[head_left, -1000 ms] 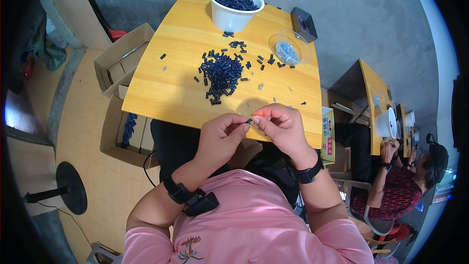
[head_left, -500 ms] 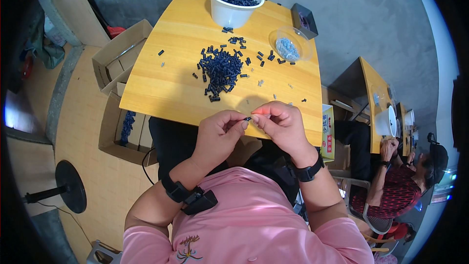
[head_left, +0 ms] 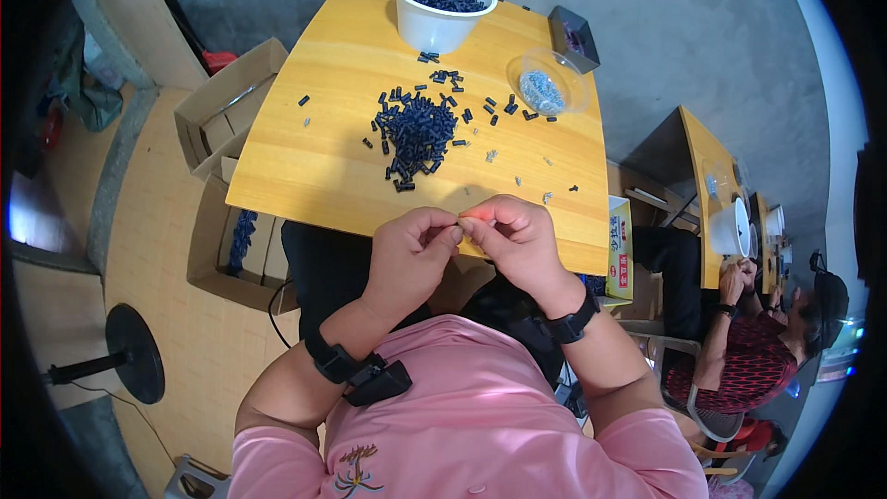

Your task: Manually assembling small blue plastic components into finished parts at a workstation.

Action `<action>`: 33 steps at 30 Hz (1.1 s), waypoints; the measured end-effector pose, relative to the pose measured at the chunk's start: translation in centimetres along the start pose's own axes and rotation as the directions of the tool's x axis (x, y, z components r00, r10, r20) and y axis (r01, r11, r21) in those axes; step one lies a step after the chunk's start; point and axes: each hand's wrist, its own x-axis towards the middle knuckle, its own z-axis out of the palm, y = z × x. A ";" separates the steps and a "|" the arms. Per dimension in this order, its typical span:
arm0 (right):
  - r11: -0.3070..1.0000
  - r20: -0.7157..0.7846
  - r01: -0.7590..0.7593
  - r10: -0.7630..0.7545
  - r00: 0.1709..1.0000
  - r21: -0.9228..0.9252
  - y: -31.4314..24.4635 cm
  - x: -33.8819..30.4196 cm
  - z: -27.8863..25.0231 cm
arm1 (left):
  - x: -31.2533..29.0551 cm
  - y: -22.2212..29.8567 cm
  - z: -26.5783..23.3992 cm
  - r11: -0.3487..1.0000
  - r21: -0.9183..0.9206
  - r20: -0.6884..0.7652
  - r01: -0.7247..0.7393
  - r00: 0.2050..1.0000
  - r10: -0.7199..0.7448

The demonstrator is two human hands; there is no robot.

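At the near edge of the table, my left hand (head_left: 407, 254) is closed, with thumb and forefinger pinching a small black piece that the fingers almost wholly cover. My right hand (head_left: 519, 242) meets it fingertip to fingertip, also in a pinch; what lies between its fingers is too small to make out. Just beyond the hands lies a pile of small black cylindrical pieces (head_left: 418, 134), with several strays around it. Tiny silvery metal parts (head_left: 492, 156) are scattered to the right of the pile.
A white tub (head_left: 432, 28) full of black pieces stands at the far edge of the wooden table (head_left: 323, 143). Right of it are a clear dish (head_left: 573, 83) of small metal parts and a dark box (head_left: 575, 40). Cardboard boxes (head_left: 211, 254) sit left. Another person (head_left: 753, 351) works at right.
Both hands have shifted slightly left and their fingertips have drawn together. The black piece that showed between them is now mostly covered.
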 end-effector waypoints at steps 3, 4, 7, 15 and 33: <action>0.977 0.008 0.186 -0.186 0.983 -0.109 0.0 0.0 0.2 | 0.0 0.7 -0.1 0.988 -0.048 0.013 0.147 0.989 -0.147; 0.959 0.030 0.236 -0.234 0.972 -0.159 -0.5 -0.1 0.4 | 0.2 0.9 -0.3 0.990 -0.041 0.013 0.136 0.991 -0.135; 0.862 0.051 0.379 -0.385 0.921 -0.337 -1.5 -0.3 1.0 | 0.5 1.2 -0.5 0.922 -0.306 0.076 0.237 0.971 -0.225; 0.675 0.117 0.445 -0.474 0.873 -0.589 -1.3 -0.9 0.9 | -0.4 0.9 0.3 0.788 -0.471 0.158 0.396 0.917 -0.366; 0.626 0.230 0.462 -0.418 0.879 -0.629 -2.5 -2.7 -0.2 | -1.9 -0.5 0.4 0.916 -0.220 0.136 0.334 0.941 -0.311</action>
